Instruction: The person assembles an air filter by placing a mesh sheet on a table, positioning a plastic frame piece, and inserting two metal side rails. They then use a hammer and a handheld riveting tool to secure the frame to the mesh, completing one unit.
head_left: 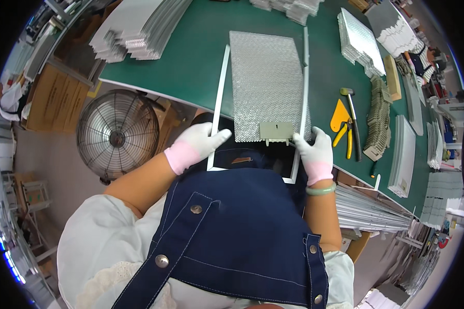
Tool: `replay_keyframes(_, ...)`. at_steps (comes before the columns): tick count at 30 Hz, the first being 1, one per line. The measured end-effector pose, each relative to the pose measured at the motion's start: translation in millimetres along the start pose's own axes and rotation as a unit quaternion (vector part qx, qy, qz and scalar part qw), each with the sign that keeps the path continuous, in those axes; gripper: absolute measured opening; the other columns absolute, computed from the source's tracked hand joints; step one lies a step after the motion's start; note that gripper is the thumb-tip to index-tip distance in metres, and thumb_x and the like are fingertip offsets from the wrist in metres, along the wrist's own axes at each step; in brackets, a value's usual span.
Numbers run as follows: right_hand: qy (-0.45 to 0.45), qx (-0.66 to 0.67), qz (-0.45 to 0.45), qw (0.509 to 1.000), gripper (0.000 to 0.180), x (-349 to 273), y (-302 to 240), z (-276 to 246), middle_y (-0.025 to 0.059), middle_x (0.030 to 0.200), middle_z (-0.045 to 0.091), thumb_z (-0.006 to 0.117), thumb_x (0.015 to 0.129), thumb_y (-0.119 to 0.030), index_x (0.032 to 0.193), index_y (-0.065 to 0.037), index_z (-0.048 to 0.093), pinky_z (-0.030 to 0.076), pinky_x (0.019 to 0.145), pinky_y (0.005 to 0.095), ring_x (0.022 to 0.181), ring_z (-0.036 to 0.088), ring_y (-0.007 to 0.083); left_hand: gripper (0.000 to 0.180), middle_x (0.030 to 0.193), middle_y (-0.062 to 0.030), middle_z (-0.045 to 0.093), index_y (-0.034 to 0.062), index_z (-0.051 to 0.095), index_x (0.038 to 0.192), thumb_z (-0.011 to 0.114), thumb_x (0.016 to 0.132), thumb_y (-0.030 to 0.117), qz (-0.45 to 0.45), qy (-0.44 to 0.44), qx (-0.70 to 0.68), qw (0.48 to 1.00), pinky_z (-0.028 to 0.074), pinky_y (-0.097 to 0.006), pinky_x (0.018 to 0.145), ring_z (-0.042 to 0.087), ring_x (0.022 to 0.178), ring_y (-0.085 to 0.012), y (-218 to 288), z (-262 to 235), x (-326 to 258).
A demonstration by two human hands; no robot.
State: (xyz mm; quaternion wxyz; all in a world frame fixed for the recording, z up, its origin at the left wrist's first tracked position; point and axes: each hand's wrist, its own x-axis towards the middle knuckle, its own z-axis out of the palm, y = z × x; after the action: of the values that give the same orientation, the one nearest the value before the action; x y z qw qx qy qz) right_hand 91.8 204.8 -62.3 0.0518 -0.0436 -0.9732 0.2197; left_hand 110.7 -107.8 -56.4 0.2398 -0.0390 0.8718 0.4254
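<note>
Left hand (197, 140) partly hides the white frame (220, 92).

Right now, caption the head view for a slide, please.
Gloved left hand and right hand hold a white frame; silvery mesh panel mostly between its sides.

I hold a thin white three-sided frame (221, 85), open at the far end. Mostly between its sides lies a silver mesh sheet (265, 82); at the sheet's near edge, toward the right, sits a beige block (270, 132), prongs toward me.
</note>
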Motion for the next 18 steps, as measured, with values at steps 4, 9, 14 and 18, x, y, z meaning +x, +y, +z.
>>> replay_keyframes(4, -0.011, -0.008, -0.003, 1.0, 0.063, -21.2, -13.0, 4.8, 0.0255, 0.117, 0.059, 0.074, 0.08, -0.028, 0.129, 0.006, 0.053, 0.047, 0.098, 0.0426, 0.112, 0.058, 0.0388, 0.043, 0.101, -0.0094, 0.065, -0.0049, 0.057, 0.111, 0.067, 0.094, 0.033, 0.024, -0.035, -0.244, 0.969, 0.05, -0.032, 0.09, 0.062, 0.094, -0.0185, -6.1, 29.7, 4.9)
replay_keyframes(9, -0.004, 0.196, 0.008, 0.981, 0.061, -23.3, 8.0, 18.5, 0.0208, 0.111, 0.062, 0.071, 0.081, -0.012, 0.134, 0.006, 0.048, 0.049, 0.093, 0.038, 0.102, 0.062, 0.0313, 0.036, 0.112, -0.0123, 0.063, -0.0017, 0.057, 0.113, 0.066, 0.094, 0.027, -0.001, -0.035, -0.382, 0.923, 0.049, -0.033, 0.095, 0.061, 0.102, -0.0178, -23.4, 32.5, 24.4)
replay_keyframes(14, 0.002, 0.354, 0.19, 0.916, 0.052, -52.2, 4.7, 17.1, 0.011, 0.104, 0.063, 0.071, 0.089, -0.011, 0.131, 0.008, 0.046, 0.052, 0.074, 0.0278, 0.081, 0.062, 0.0134, 0.035, 0.115, -0.014, 0.062, -0.0021, 0.055, 0.117, 0.064, 0.094, 0.023, -0.009, -0.051, -0.411, 0.91, 0.049, -0.034, 0.098, 0.062, 0.104, -0.0206, -19.3, 23.5, 22.6)
replay_keyframes(18, -0.055, 0.479, 0.254, 0.838, 0.044, -47.4, -2.3, 6.9, 0.0076, 0.092, 0.063, 0.069, 0.093, -0.017, 0.124, 0.006, 0.049, 0.05, 0.062, 0.0232, 0.069, 0.059, 0.0099, 0.039, 0.117, -0.0171, 0.06, -0.003, 0.052, 0.124, 0.061, 0.094, 0.021, 0.017, -0.09, -0.493, 0.865, 0.051, -0.036, 0.096, 0.062, 0.105, -0.0238, -26.7, 20.8, 25.9)
